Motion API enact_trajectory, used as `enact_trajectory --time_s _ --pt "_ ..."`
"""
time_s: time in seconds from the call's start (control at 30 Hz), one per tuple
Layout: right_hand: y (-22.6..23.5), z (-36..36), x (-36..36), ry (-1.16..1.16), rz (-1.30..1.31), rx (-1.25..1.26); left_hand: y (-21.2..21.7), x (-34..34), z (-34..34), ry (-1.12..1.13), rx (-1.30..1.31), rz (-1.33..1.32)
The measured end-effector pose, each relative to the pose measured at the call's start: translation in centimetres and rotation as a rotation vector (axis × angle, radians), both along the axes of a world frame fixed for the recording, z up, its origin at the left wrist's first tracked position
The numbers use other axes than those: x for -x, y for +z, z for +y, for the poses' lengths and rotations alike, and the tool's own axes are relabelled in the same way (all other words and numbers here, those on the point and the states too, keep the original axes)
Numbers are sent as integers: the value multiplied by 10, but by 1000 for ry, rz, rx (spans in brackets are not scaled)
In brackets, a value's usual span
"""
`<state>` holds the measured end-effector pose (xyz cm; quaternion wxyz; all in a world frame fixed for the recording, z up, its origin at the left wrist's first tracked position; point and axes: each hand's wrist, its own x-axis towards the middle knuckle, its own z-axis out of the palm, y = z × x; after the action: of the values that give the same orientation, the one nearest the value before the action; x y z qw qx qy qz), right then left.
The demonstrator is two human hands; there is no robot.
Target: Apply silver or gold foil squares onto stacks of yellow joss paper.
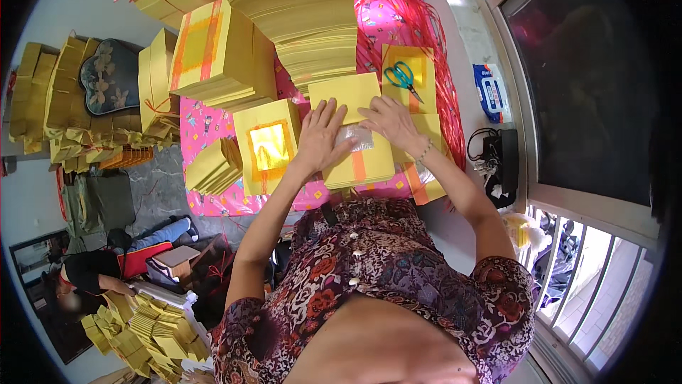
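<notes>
A yellow paper sheet [344, 93] with a silver foil patch [357, 138] and an orange stripe lies on top of a small stack in front of me. My left hand [321, 135] rests flat on its left part, fingers stretched and thumb by the foil. At the sheet's right edge my right hand [393, 122] has its fingers bent in and closed on the paper; the exact grip is partly hidden. Teal-handled scissors [403, 81] lie just beyond that hand, on yellow sheets [420, 61]. Left of my left hand is a stack topped with a gold foil square [272, 147].
A tall paper stack [305, 11] and an orange-banded stack [217, 50] stand behind on the pink patterned cloth [213, 203]. Folded papers [215, 166] sit at left. Red strings [433, 22] trail along the right. A person [99, 270] is at lower left, near heaped yellow papers [153, 327].
</notes>
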<state>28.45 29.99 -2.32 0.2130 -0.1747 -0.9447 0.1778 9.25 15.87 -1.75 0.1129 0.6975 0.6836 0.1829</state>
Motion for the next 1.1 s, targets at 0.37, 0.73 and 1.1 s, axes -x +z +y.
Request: enact_trajectory --time_s 0.37,0.73,1.1 --pt "17 -7 9 -424 321 168 -1 2 28 156 -318 307" --pt "17 7 -62 -563 483 1325 28 -37 26 -38 -438 61" --pt "-88 -7 -169 -768 391 1209 -14 -47 -35 108 -269 -266"
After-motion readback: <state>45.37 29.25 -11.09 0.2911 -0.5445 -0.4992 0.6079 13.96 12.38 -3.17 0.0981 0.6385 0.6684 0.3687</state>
